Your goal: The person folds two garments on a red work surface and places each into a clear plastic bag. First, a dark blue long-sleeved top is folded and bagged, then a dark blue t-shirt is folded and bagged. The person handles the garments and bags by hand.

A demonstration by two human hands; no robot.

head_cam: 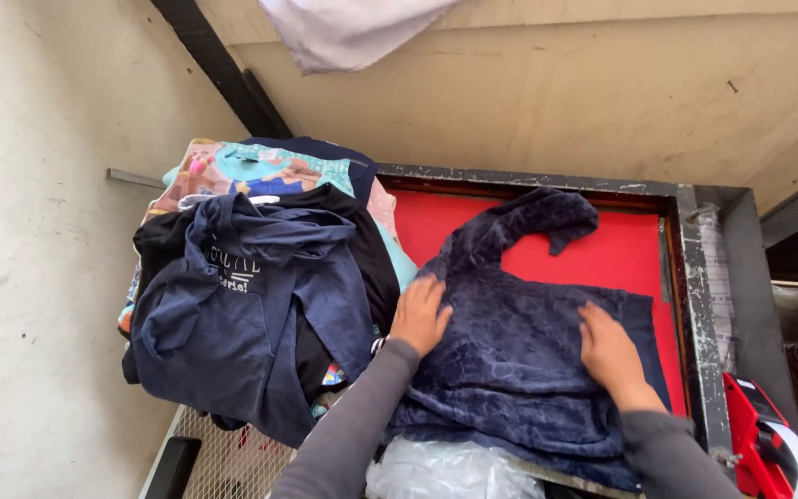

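Dark navy garment of plush, velvety cloth with a faint crinkled pattern, spread flat on the red pad of a worn metal-framed table. One sleeve flung upward and curled toward the far edge, hem hanging slightly over the near edge above a clear plastic bag. Left hand pressed flat on the garment's left edge, fingers together and extended, gripping nothing. Right hand laid palm down on the middle of the cloth, fingers spread open, likewise closed on nothing. Grey sleeves on both forearms. Just left of the garment, a heaped pile of clothes, topped by a navy hooded top with pale lettering, black pieces under it and a colourful printed fabric behind. Red handheld tool at the right edge, beside the table frame. White cloth hanging above against the beige wall
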